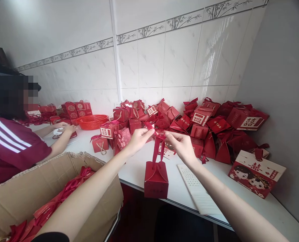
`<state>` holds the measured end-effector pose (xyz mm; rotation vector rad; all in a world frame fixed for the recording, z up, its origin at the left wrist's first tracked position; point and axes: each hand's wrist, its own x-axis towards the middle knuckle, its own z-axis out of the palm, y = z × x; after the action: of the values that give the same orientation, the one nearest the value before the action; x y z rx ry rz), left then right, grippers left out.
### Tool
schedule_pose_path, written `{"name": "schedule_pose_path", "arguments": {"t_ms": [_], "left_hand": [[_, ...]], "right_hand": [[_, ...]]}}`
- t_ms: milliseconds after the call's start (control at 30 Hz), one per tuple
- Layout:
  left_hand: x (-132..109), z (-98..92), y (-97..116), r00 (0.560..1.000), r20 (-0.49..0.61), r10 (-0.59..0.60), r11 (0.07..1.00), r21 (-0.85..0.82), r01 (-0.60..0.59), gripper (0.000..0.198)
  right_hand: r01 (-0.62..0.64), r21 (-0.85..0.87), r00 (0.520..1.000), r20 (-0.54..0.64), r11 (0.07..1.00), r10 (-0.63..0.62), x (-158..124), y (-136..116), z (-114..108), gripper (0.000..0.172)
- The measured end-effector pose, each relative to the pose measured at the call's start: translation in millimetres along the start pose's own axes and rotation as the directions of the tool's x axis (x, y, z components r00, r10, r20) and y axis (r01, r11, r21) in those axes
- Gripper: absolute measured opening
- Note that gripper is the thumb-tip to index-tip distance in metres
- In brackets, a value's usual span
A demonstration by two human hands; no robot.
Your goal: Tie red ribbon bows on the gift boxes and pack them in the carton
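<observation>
The ribbon is pinched at frame centre by left hand and right hand — each grip closed, held apart seemingly for tension — while the red box is hung beneath, lower centre.

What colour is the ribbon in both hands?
Deep red; the ribbon shows best in the head view.

A plain black cloth sleeve shows on the person's left arm, its smooth edge curving in a rounded line around the limb. Beyond that edge, the slim left forearm and the slender-fingered left hand are bare. The equally slim right forearm and the right hand are bare as far as they show.
</observation>
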<state>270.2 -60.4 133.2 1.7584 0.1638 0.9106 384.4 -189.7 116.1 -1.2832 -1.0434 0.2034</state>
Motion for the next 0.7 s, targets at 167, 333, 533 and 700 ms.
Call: {"name": "schedule_pose_path", "arguments": {"t_ms": [167,333,533,700], "left_hand": [[-13.9,-10.1,-12.1,0.991,-0.096,-0.096,0.995,-0.05,0.092,0.034],[-39.6,-44.8,-31.0,0.944,-0.2,-0.263,0.959,0.051,0.278,0.032],[-64.2,-84.5,-41.3,0.967,-0.144,-0.209,0.756,0.603,0.253,0.05],[-68.2,-106.4,-52.4,0.985,0.017,-0.171,0.595,0.798,0.089,0.045]], "right_hand": [[-0.002,-0.195,0.982,-0.185,0.981,-0.035,0.6,-1.1,-9.1,0.038],[-0.03,-0.432,0.98,-0.19,0.901,-0.058,-15.2,7.4,-36.5,0.042],[-0.111,-0.674,0.985,-0.17,0.73,-0.007,-42.2,28.1,-74.9,0.034],[-0.221,-0.77,0.975,-0.192,0.599,0.112,-62.2,35.0,-96.5,0.022]]}}
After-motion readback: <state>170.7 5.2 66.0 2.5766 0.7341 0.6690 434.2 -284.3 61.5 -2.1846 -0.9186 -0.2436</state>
